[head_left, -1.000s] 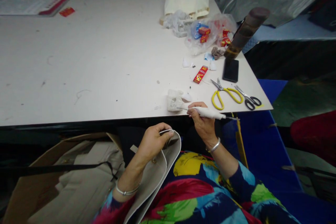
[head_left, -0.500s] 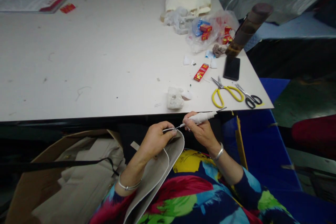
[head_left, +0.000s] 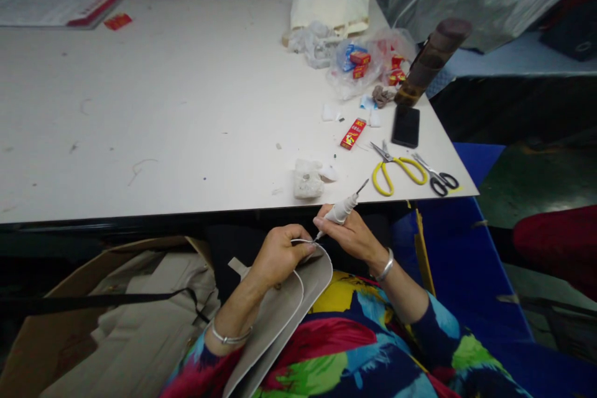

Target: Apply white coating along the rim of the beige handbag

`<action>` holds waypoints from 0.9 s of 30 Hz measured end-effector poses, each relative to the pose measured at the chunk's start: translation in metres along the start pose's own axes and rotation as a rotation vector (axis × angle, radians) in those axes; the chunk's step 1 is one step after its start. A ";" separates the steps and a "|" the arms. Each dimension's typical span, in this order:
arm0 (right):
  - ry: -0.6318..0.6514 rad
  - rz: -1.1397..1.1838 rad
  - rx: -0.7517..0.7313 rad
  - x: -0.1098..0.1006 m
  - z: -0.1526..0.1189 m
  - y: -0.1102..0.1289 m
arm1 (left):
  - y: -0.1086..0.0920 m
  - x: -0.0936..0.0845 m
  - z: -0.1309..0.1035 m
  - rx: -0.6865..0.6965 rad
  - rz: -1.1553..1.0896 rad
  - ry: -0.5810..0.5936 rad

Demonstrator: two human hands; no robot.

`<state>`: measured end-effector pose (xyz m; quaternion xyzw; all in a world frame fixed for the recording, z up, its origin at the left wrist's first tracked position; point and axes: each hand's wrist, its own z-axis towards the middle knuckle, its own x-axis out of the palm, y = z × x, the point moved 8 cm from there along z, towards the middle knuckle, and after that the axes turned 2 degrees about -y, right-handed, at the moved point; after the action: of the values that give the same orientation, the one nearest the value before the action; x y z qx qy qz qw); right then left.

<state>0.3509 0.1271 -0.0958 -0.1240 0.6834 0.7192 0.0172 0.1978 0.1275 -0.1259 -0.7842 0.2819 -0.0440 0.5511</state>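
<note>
Pale piece pinched at its edge, tool tip right beside the fingers.
The piece lies slantwise below the table's front edge, against the patterned clothes; it looks light, bendy yet firm enough to hold a curve, and likely easy to scuff or prick. The left hand pinches its upper edge between thumb and bent fingers, a sound hold: close to the tip for support, though fingertips need to keep out of its line. The right hand closes thumb and fingers round the tool's white grip (wrapped, by the look of it), which should be light and not slippery; gripping low, near the tip, should steady it best.
</note>
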 end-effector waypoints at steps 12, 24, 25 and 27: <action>-0.636 0.070 -0.092 -0.035 -0.005 -0.011 | 0.007 -0.021 0.002 -0.032 -0.056 -0.127; -0.564 -0.121 -0.213 -0.027 0.011 0.001 | 0.021 -0.032 0.002 -0.081 -0.100 -0.147; -0.558 -0.127 -0.222 -0.027 0.012 0.001 | 0.022 -0.031 0.002 -0.088 -0.104 -0.138; -0.547 -0.146 -0.230 -0.026 0.013 0.002 | 0.022 -0.029 0.001 -0.098 -0.109 -0.118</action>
<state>0.3736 0.1436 -0.0882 0.0244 0.5567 0.7955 0.2383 0.1655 0.1370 -0.1393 -0.8255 0.2076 -0.0138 0.5246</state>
